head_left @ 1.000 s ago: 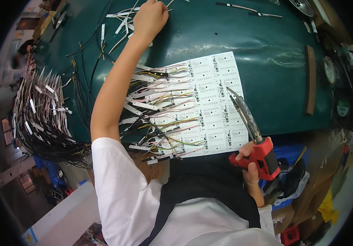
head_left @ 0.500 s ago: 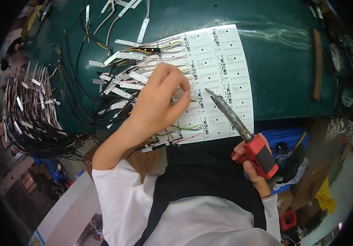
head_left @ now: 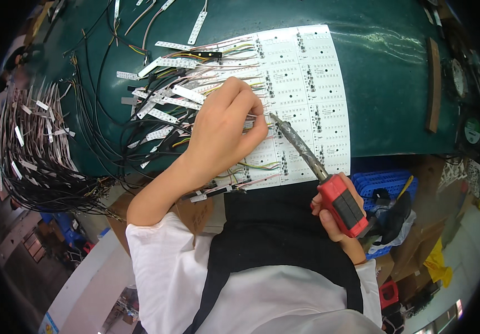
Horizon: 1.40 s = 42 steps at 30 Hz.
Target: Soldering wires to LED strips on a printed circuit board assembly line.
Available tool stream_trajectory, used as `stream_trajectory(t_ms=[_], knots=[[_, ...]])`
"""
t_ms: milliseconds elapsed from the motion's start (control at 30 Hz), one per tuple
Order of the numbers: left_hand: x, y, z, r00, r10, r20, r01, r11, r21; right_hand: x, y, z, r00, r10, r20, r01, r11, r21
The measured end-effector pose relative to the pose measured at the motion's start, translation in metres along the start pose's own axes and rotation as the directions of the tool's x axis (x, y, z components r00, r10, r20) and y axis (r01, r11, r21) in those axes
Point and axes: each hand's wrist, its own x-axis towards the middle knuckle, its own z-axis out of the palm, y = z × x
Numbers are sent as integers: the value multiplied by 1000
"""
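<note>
My right hand (head_left: 337, 209) grips a soldering iron (head_left: 298, 142) by its red and black handle. The iron's tip rests at or just over the white circuit board sheet (head_left: 329, 83), close to my left fingertips. Pinched over the left part of the sheet, my left hand (head_left: 226, 119) holds a thin wire (head_left: 255, 116) between thumb and forefinger; most of it is hidden by the fingers. Other coloured wires (head_left: 245, 47) run from the sheet's left side to small white LED strips (head_left: 176, 62), which lie in an overlapping heap beside my hand.
A thick bundle of black cables with white strips (head_left: 45, 167) hangs over the table's left edge. Toward the right of the green table (head_left: 385, 106) lies a brown wooden bar (head_left: 432, 83), with a small fan (head_left: 473, 131) beyond it. A blue basket (head_left: 385, 186) stands below the table edge.
The soldering iron has moved left, bringing its tip beside my left fingertips. My left hand has shifted slightly right and stays pinched. The board appears slightly higher and farther right in view.
</note>
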Motion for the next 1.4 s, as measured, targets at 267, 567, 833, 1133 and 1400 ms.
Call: stream_trajectory(t_ms=[267, 567, 833, 1133, 1400], knots=[[1, 0, 0, 1000, 5, -9, -5, 1000, 8, -2, -1, -4, 999, -49, 22, 51, 997, -51], [7, -4, -7, 998, 9, 60, -2, 993, -118, -5, 0, -3, 999, -44, 5, 44, 999, 10], [8, -4, -5, 994, 18, 104, -16, 1000, -21, -1, -2, 1, 992, -128, -3, 127, 986, -105], [15, 0, -15, 981, -11, 195, 10, 1000, 7, -3, -2, -6, 991, -125, 41, 130, 980, -148], [27, 7, -27, 971, 37, 236, -68, 990, 127, -4, -2, -7, 981, 44, -190, 24, 939, 342]])
